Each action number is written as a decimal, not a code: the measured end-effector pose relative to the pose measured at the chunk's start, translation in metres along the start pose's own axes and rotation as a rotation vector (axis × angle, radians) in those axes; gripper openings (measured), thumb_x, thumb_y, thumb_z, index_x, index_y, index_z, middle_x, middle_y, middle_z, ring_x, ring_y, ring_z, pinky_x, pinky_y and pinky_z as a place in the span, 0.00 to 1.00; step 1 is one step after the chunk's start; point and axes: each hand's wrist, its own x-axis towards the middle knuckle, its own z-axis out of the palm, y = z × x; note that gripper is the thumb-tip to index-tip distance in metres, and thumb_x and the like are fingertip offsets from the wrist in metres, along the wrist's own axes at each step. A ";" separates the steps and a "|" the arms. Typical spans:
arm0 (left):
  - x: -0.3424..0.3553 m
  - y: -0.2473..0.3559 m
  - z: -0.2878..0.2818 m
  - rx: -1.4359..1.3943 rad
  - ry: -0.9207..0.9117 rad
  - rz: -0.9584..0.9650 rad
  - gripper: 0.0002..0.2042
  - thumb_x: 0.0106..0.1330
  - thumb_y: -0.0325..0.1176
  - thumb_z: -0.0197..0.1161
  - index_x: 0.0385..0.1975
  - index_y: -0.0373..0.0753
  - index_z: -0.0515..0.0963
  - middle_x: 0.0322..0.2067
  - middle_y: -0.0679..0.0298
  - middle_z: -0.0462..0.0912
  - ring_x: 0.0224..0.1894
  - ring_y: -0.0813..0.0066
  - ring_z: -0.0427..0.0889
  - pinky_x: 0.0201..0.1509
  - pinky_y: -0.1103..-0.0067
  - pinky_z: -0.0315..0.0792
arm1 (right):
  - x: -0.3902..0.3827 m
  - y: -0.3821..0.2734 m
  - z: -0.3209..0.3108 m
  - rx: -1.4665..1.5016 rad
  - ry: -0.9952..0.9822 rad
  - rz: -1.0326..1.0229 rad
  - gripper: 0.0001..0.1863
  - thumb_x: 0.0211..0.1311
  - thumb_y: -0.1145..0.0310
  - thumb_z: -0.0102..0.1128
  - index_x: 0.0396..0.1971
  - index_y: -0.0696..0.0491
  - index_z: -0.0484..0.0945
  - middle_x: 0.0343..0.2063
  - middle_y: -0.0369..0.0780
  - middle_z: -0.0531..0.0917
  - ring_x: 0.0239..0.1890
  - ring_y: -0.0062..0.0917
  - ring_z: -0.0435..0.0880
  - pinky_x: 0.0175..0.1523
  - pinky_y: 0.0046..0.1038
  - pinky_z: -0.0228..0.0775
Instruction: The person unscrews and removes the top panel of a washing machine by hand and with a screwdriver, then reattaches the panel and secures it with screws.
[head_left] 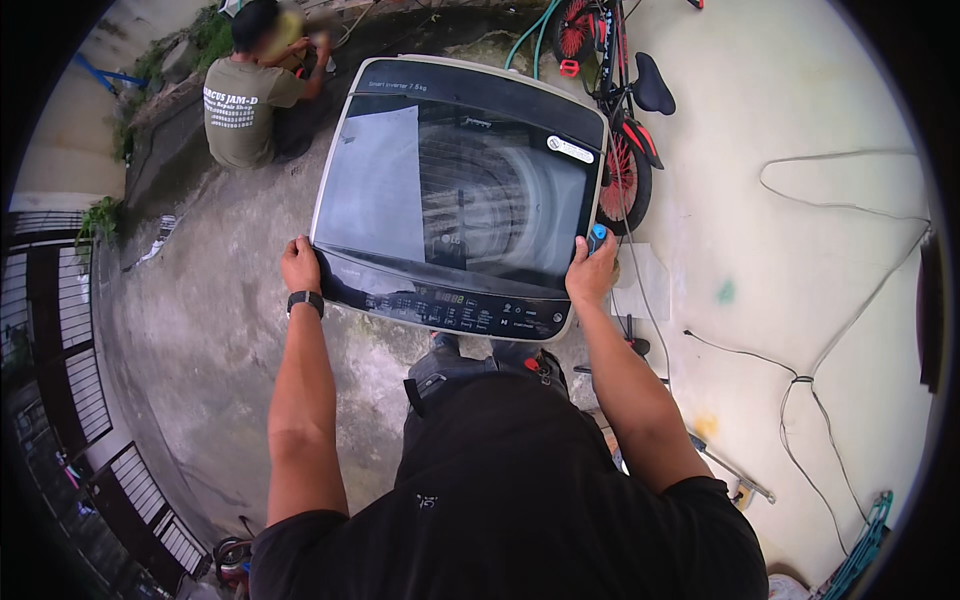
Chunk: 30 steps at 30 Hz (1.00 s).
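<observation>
A dark top-loading washing machine [470,195] stands in front of me, its glass lid down and its control panel [440,305] on the side facing me. Small lit digits show on the panel. My left hand [301,266] grips the machine's near left edge, the fingers partly hidden behind its side. Against the near right edge, my right hand [592,270] is closed with the thumb on top. A blue-tipped object [598,232] sticks up between its thumb and fingers; its kind I cannot make out. Through the glass, part of the drum shows behind reflections.
Another person [250,95] crouches at the far left on the concrete floor [210,290]. A bicycle [625,120] with red-spoked wheels leans by the pale wall [780,120] to the right. Cables [800,380] hang along that wall. A barred gate [75,340] stands at the left.
</observation>
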 end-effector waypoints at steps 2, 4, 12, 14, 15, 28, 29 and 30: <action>-0.001 0.004 -0.002 -0.044 -0.033 -0.030 0.21 0.71 0.45 0.56 0.42 0.30 0.84 0.35 0.47 0.88 0.38 0.56 0.87 0.47 0.67 0.75 | -0.001 0.001 0.007 -0.024 0.054 -0.030 0.30 0.71 0.60 0.62 0.65 0.56 0.63 0.55 0.53 0.75 0.58 0.52 0.74 0.61 0.48 0.67; -0.004 0.007 -0.002 -0.066 0.006 -0.031 0.20 0.72 0.44 0.56 0.39 0.28 0.83 0.30 0.55 0.85 0.34 0.69 0.79 0.44 0.70 0.73 | -0.004 0.001 0.010 -0.035 0.056 -0.055 0.29 0.71 0.60 0.61 0.65 0.58 0.62 0.56 0.52 0.74 0.59 0.52 0.72 0.62 0.47 0.65; -0.005 0.013 0.002 0.054 0.070 -0.074 0.22 0.70 0.45 0.54 0.40 0.28 0.83 0.34 0.46 0.87 0.39 0.56 0.85 0.48 0.66 0.75 | -0.001 0.006 0.013 -0.026 0.070 -0.117 0.26 0.72 0.61 0.59 0.63 0.58 0.63 0.53 0.53 0.74 0.56 0.51 0.73 0.60 0.48 0.65; -0.005 0.015 0.001 0.059 0.037 -0.106 0.22 0.69 0.46 0.52 0.42 0.31 0.84 0.38 0.40 0.87 0.44 0.43 0.86 0.52 0.61 0.75 | -0.001 0.008 0.013 -0.032 0.071 -0.121 0.26 0.72 0.61 0.59 0.62 0.58 0.64 0.53 0.53 0.74 0.56 0.51 0.73 0.60 0.48 0.65; -0.004 0.014 0.001 0.081 0.047 -0.092 0.22 0.69 0.45 0.52 0.42 0.30 0.84 0.37 0.41 0.86 0.43 0.46 0.86 0.51 0.62 0.75 | 0.000 0.009 0.014 -0.032 0.074 -0.127 0.26 0.72 0.61 0.59 0.62 0.58 0.64 0.52 0.53 0.74 0.56 0.51 0.73 0.60 0.48 0.65; -0.006 0.028 0.006 0.216 0.015 -0.091 0.25 0.67 0.46 0.46 0.42 0.30 0.84 0.43 0.36 0.84 0.49 0.34 0.81 0.57 0.55 0.72 | 0.003 0.012 0.013 -0.029 0.092 -0.136 0.25 0.72 0.62 0.58 0.62 0.59 0.64 0.51 0.51 0.74 0.56 0.50 0.73 0.61 0.46 0.64; -0.006 0.026 0.003 0.217 0.022 -0.102 0.25 0.67 0.46 0.46 0.43 0.31 0.84 0.43 0.36 0.84 0.49 0.34 0.81 0.57 0.55 0.72 | 0.002 0.012 0.016 -0.017 0.088 -0.130 0.25 0.72 0.63 0.58 0.62 0.59 0.64 0.51 0.51 0.74 0.56 0.50 0.73 0.61 0.46 0.64; -0.004 0.023 0.001 0.227 0.028 -0.094 0.25 0.67 0.46 0.46 0.43 0.31 0.84 0.43 0.36 0.84 0.49 0.34 0.81 0.57 0.55 0.72 | 0.002 0.012 0.017 -0.005 0.084 -0.124 0.25 0.72 0.63 0.58 0.62 0.59 0.64 0.51 0.51 0.74 0.56 0.50 0.73 0.61 0.46 0.64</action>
